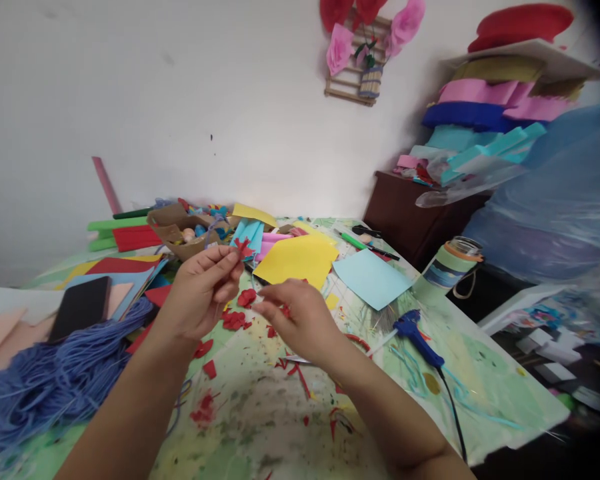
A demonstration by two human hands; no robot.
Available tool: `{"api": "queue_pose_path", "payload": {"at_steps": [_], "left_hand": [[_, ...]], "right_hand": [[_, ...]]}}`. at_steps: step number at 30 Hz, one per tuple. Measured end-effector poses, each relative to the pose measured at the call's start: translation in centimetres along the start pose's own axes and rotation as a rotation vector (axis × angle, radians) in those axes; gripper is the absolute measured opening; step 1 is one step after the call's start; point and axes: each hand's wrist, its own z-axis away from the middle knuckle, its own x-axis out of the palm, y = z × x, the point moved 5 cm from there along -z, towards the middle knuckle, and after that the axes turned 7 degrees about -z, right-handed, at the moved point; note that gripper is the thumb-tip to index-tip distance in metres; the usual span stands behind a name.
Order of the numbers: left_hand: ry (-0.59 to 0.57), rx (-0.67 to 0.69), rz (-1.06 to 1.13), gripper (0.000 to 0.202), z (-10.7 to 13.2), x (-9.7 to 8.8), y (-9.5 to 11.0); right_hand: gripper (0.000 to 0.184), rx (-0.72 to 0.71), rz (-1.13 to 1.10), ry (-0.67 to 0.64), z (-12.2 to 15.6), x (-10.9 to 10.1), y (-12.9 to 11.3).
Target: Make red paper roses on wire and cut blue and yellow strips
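Note:
My left hand (205, 287) is pinched on a small red paper cutout (243, 248) with pointed, petal-like arms, raised above the table. Lower and to its right, my right hand (300, 317) has its thumb and forefinger curved and slightly apart, and no object is clear between them. Under the hands lie red paper flowers (234, 321) and scraps. A pair of scissors with a red handle (359, 343) is partly covered by my right hand and forearm. Behind the hands lies a yellow sheet (297, 260).
Blue yarn (65, 373) and a dark phone (80, 308) are at the left. To the right are a light blue sheet (373, 278), a blue glue gun (420, 339) with its cord, and a bottle (445, 270). A cardboard box (173, 233) of bits stands behind.

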Motion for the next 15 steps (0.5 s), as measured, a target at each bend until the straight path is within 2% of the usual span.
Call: {"api": "queue_pose_path", "payload": {"at_steps": [3, 5, 7, 9, 12, 15], "left_hand": [[0.008, 0.162, -0.471, 0.017, 0.7, 0.3, 0.3], [0.046, 0.335, -0.884, 0.015, 1.4, 1.1, 0.7], [0.045, 0.467, -1.202, 0.016, 2.2, 2.4, 0.7], [-0.030, 0.510, -1.386, 0.020, 2.6, 3.6, 0.0], [-0.136, 0.549, -1.544, 0.025, 2.7, 4.7, -1.0], [-0.150, 0.631, -1.627, 0.028, 2.6, 4.8, -1.4]], "right_hand": [[0.025, -0.079, -0.003, 0.327, 0.4, -2.2, 0.2], [0.025, -0.106, 0.036, 0.417, 0.7, -2.8, 0.2], [0.024, -0.095, 0.085, 0.413, 0.7, -3.0, 0.3], [0.022, -0.049, 0.117, 0.366, 0.4, -2.9, 0.7], [0.016, 0.046, 0.132, 0.300, -0.1, -2.7, 1.8], [0.017, 0.130, 0.127, 0.230, -0.6, -2.5, 2.8]]}}
